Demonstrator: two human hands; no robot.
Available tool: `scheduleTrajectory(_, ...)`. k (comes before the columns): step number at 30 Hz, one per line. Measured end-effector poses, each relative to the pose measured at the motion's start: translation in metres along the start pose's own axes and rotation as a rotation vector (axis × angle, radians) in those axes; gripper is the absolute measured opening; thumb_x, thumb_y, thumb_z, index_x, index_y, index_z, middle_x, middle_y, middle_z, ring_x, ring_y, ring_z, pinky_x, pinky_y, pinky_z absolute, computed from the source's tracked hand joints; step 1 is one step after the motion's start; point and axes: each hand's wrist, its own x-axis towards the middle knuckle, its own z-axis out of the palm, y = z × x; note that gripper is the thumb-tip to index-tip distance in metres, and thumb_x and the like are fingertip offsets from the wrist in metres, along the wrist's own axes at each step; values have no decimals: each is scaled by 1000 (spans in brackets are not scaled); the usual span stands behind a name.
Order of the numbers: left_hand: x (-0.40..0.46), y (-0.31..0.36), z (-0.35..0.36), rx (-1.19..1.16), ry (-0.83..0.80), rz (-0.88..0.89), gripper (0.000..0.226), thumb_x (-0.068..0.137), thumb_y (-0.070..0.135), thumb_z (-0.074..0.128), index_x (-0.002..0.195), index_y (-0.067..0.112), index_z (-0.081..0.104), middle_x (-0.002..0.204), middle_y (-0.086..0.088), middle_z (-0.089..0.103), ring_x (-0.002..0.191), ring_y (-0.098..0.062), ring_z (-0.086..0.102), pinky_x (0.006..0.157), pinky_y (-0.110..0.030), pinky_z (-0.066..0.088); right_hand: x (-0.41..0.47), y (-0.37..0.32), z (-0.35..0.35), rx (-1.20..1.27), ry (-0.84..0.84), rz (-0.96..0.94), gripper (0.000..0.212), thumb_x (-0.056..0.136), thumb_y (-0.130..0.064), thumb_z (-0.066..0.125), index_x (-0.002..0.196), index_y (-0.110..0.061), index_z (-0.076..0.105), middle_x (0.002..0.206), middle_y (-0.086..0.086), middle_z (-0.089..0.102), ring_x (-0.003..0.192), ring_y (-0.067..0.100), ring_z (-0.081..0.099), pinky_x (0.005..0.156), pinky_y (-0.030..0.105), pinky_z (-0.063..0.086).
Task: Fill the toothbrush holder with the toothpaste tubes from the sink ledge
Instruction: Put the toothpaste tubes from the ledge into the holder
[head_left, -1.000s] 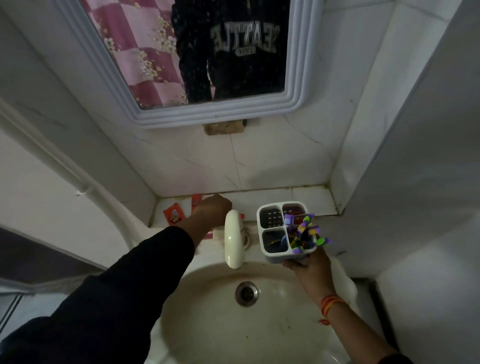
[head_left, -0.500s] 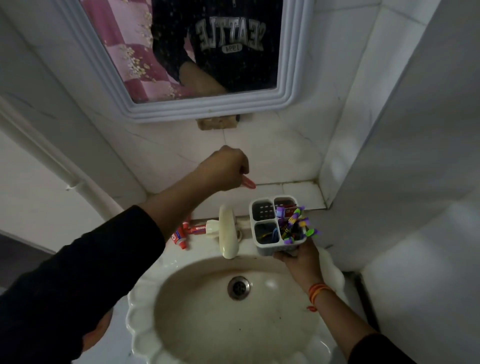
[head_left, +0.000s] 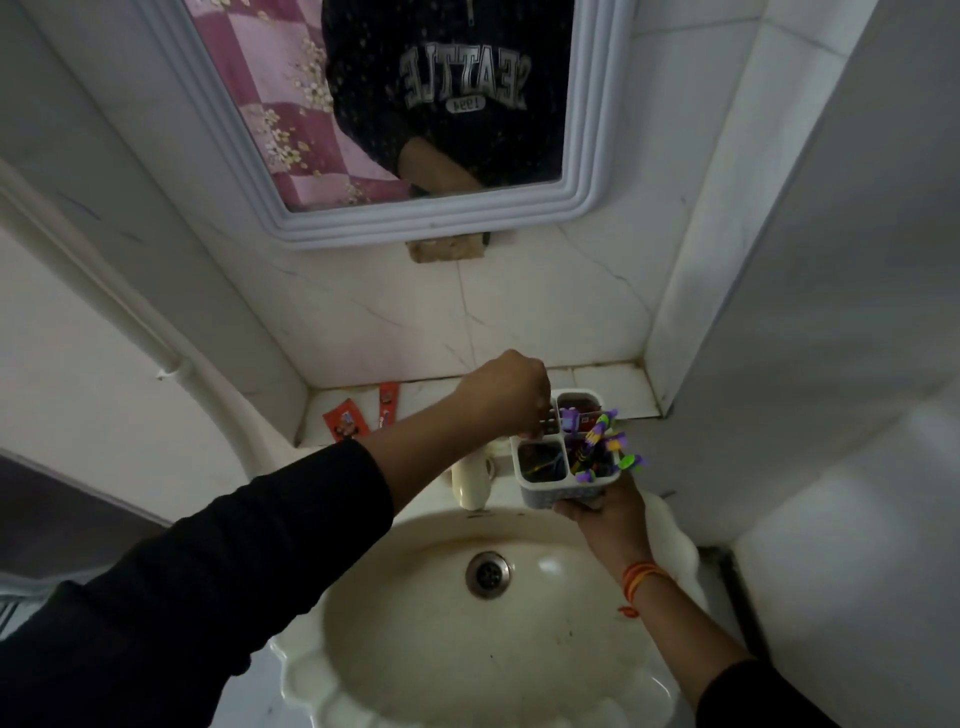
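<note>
2 red toothpaste tubes (head_left: 363, 415) lie on the ledge (head_left: 613, 384), far left. Left hand (head_left: 506, 392) is curled over the holder's (head_left: 566, 467) back-left slot; can't tell if it grips a tube. Right hand (head_left: 602, 512) grips the holder from below, above the sink (head_left: 311, 675). Step: likely dropping a tube in. Next: reach left for the remaining tubes, holder kept level.

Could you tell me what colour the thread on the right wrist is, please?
Orange-red, the thread seen in the head view.
</note>
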Motion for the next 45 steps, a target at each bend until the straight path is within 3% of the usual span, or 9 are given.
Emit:
scheduleTrajectory(3,1,-8,4,-55,-26,-19,29,70,30,87,97,22,83,90,0,79,86,-19,73,80,-40,64,7,19,0,12,0,-15,71,49,-29,86,114,-47,64,120,1,70,116,28,65,86,61,58)
scheduleTrajectory(9,1,-44,-17,-280,56,-72,19,76,31,86,93,22,85,93,6,82,91,-8,73,88,-27,58,2,8,1,-40,15,-38,72,51,-25,89,111,-55,61,119,-7,70,117,22,65,92,58,57)
scheduleTrajectory(13,4,-90,-11,-277,133,-243,16,81,19,78,94,11,84,93,-6,82,87,-21,77,88,-32,61,4,13,1,-46,13,-48,71,49,-38,87,113,-56,60,122,-5,70,119,24,64,93,60,56)
scheduleTrajectory(18,9,-157,29,-122,24,-512,39,85,26,69,119,7,72,125,-11,70,109,-28,69,92,-30,55,1,5,1,-131,34,-52,74,54,-25,94,110,-58,60,118,0,71,115,24,66,95,55,55)
scheduleTrajectory(22,-1,-164,48,-156,-30,-590,60,88,30,70,139,4,52,134,-16,61,122,-32,62,91,-32,50,-1,-5,1,-215,-2,35,48,65,-23,93,105,-28,66,101,7,71,92,23,67,90,54,57)
scheduleTrajectory(25,4,-168,58,-163,6,-610,59,89,22,68,141,3,46,137,-17,57,124,-34,60,92,-35,50,0,0,0,-231,26,-2,61,65,-6,91,102,-47,66,104,2,73,100,21,68,91,46,56)
scheduleTrajectory(29,10,-160,53,-229,7,-561,52,94,16,61,140,-3,46,138,-20,52,127,-35,56,98,-37,50,-2,-8,-1,-282,1,48,35,72,-15,88,96,-20,62,90,6,69,81,20,64,84,42,56)
scheduleTrajectory(38,-7,-92,-15,-503,281,-192,42,85,47,77,92,6,74,83,-10,76,75,-23,72,71,-34,57,-9,-23,0,-284,4,77,41,72,-16,88,102,-20,61,95,4,68,83,15,63,80,28,51)
scheduleTrajectory(45,-26,-35,-40,-303,258,126,27,93,39,70,96,13,77,83,-1,77,75,-13,73,76,-31,60,-8,-27,5,169,16,148,41,91,21,49,116,-10,57,94,7,71,84,23,69,55,29,61)
